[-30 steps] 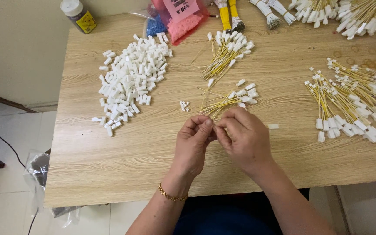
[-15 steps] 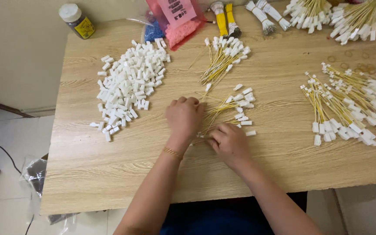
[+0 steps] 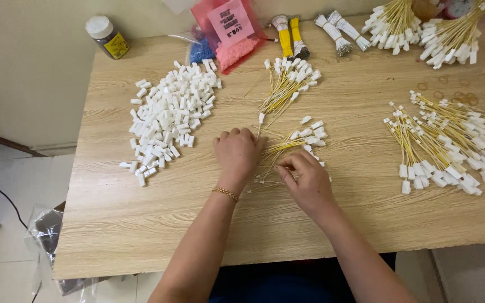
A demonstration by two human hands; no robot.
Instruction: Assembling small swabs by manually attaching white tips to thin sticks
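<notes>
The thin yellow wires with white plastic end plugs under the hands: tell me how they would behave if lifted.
The thin yellow wires with white plastic end plugs probably flop, since they lie fanned and bent. They look light, being slender. Strands cross beneath the left hand and right hand, so they may tangle.

Wooden table (image 3: 141, 224), white connector pile (image 3: 169, 115), yellow wire bundles (image 3: 450, 140)

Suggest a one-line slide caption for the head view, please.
Both hands, left hand and right hand, rest on small bundle of yellow wires on wooden table.

yellow wires (image 3: 287, 147) | white connector ends | loose fanned bunch | flat on table, partly under hands
</notes>
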